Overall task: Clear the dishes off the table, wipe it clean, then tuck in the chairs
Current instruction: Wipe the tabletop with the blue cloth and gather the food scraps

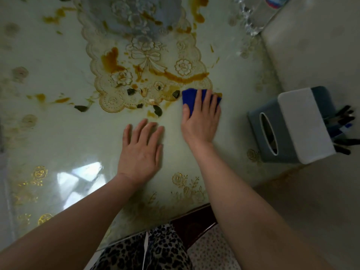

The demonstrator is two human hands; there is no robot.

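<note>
The table (58, 61) has a glossy pale cover with gold flower prints. A lace mat (148, 61) lies at its middle, smeared with orange-brown sauce (112, 60) and dotted with dark leafy scraps (157, 111). My right hand (200, 117) presses flat, fingers straight, on a blue cloth (188, 95) at the mat's near right corner. My left hand (141, 149) rests flat on the table, palm down, just left of the right hand and nearer to me, holding nothing.
A grey and white tissue box (290, 127) with pens in a side holder (342, 131) stands at the right table edge. A clear plastic bottle (259, 12) lies at the far right. Dark chair wood (196, 225) shows below the near edge.
</note>
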